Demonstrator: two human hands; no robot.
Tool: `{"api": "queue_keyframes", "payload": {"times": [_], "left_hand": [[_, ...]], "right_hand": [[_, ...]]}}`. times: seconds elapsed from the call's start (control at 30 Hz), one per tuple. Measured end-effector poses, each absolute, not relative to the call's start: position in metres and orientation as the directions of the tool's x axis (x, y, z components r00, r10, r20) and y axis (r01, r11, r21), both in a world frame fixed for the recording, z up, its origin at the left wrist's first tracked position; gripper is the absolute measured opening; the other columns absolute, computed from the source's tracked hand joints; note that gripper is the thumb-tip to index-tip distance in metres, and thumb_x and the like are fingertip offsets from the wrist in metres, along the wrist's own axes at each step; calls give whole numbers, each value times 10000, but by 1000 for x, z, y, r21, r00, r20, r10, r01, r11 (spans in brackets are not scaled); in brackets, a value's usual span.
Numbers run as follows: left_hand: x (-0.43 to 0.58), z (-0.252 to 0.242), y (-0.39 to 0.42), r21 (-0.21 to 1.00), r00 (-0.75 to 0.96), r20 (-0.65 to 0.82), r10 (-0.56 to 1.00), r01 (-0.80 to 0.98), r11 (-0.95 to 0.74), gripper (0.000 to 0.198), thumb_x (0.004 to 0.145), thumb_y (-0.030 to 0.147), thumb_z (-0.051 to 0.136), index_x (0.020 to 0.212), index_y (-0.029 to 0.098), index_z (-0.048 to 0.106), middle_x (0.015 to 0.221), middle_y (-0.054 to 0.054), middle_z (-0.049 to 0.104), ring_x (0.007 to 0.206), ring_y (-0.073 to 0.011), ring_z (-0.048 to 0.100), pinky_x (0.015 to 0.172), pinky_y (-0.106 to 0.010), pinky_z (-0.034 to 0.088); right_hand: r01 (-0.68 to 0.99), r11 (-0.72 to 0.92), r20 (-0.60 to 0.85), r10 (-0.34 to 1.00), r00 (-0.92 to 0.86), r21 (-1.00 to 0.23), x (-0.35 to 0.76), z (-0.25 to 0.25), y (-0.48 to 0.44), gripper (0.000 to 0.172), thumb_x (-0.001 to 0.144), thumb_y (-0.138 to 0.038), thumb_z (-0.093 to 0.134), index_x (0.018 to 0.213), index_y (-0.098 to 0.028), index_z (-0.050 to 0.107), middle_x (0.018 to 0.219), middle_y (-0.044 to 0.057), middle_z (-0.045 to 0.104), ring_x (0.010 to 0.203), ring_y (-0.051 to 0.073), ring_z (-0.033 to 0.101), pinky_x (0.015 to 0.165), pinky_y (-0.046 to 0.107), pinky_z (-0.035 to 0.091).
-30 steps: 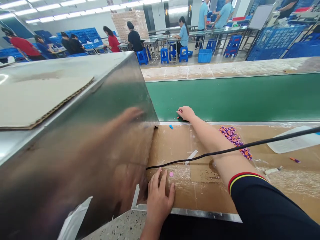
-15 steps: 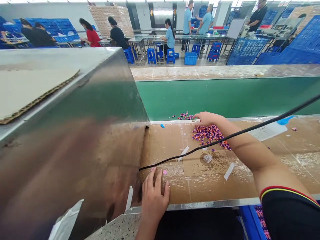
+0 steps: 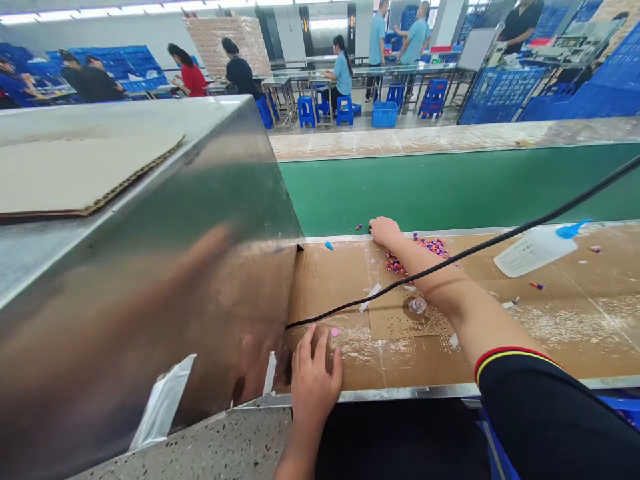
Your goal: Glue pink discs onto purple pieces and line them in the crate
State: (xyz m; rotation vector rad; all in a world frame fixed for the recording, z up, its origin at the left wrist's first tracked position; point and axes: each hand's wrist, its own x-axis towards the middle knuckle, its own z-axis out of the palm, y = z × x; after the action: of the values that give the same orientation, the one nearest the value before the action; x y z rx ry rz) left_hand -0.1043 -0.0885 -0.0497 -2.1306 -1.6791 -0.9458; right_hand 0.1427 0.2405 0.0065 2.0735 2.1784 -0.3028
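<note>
Reaching past scattered purple-orange bits (image 3: pixel 415 245), right hand (image 3: pixel 384 231) curled at the belt's (image 3: pixel 440 193) edge.
Its fingers (image 3: pixel 376 225) bent down, any hold hidden; the bits lay on cardboard (image 3: pixel 340 287) by the forearm. Left hand (image 3: pixel 314 380) rested flat, open, empty, beside a pink disc (image 3: pixel 335 331).

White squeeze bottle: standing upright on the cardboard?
No, the white squeeze bottle lies on its side on the cardboard, with its blue nozzle pointing right.

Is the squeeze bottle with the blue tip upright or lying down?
Lying down: the squeeze bottle rests lengthwise on the cardboard, its blue tip pointing sideways.
</note>
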Motion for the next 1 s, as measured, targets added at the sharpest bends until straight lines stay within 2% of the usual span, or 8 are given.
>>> {"api": "queue_keyframes", "payload": {"times": [0.23, 0.33, 0.4, 0.47, 0.67, 0.87, 0.93, 1.0], "left_hand": [[-106, -53, -89, 177, 142, 643, 752, 929, -326, 271, 1066, 267, 566, 1278, 151, 691, 1366, -207, 667, 1166, -314, 687, 958, -425, 569], [-106, -56, -89, 185, 130, 643, 755, 930, -318, 275, 1064, 269, 566, 1275, 154, 699, 1367, -205, 672, 1171, -314, 689, 964, -433, 575], [-106, -57, -89, 197, 108, 642, 759, 934, -300, 274, 1060, 275, 563, 1264, 158, 705, 1369, -202, 678, 1173, -316, 693, 972, -444, 580], [-106, -58, -90, 205, 96, 630, 771, 937, -284, 276, 1055, 279, 563, 1254, 159, 711, 1378, -204, 681, 1178, -322, 695, 980, -458, 584], [-107, -61, -89, 232, 91, 608, 789, 930, -286, 301, 1037, 293, 581, 1265, 168, 732, 1415, -212, 675, 1198, -344, 689, 995, -490, 581], [-107, -63, -85, 227, 131, 608, 783, 916, -330, 326, 1048, 306, 571, 1289, 148, 723, 1400, -222, 690, 1210, -351, 690, 1004, -491, 581], [-106, -62, -85, 246, 121, 627, 770, 907, -343, 335, 1057, 303, 564, 1311, 138, 708, 1371, -222, 706, 1221, -347, 692, 1016, -485, 580], [-106, -61, -87, 298, 70, 654, 753, 891, -342, 352, 1069, 277, 539, 1355, 130, 681, 1345, -211, 725, 1230, -320, 699, 1047, -468, 576]], "right_hand": [[983, 185, -322, 930, -175, -1, 207, 42, 233, 250, 887, -194, 711, 1069, -244, 876, 1099, 92, 847, 1060, 280, 782, 986, 337, 583], [979, 205, -245, 949, -199, -2, 190, 43, 239, 382, 953, -168, 621, 1281, -197, 815, 1307, 144, 794, 1203, 295, 745, 1059, 356, 560], [969, 245, -176, 953, -245, -22, 168, 35, 241, 531, 978, -128, 566, 1492, -197, 685, 1560, 153, 649, 1389, 275, 646, 1158, 344, 500], [955, 295, -147, 943, -298, -42, 149, 26, 241, 613, 966, -82, 560, 1557, -234, 624, 1678, 118, 537, 1473, 241, 576, 1202, 311, 457], [957, 288, -153, 945, -291, -40, 166, 18, 234, 412, 962, -91, 555, 1272, -190, 807, 1368, 159, 762, 1277, 276, 702, 1098, 346, 526], [978, 200, -152, 966, -207, -62, 244, 28, 208, 289, 940, -198, 653, 1159, -207, 840, 1151, 83, 841, 1111, 243, 753, 1006, 289, 555], [983, 169, -133, 975, -177, -73, 262, 26, 196, 294, 985, -246, 610, 1162, -181, 835, 1160, 99, 838, 1109, 249, 755, 1009, 299, 562], [984, 153, -89, 983, -160, -86, 272, 20, 187, 370, 1039, -293, 544, 1251, -133, 802, 1288, 150, 799, 1234, 278, 717, 1091, 346, 539]]}}
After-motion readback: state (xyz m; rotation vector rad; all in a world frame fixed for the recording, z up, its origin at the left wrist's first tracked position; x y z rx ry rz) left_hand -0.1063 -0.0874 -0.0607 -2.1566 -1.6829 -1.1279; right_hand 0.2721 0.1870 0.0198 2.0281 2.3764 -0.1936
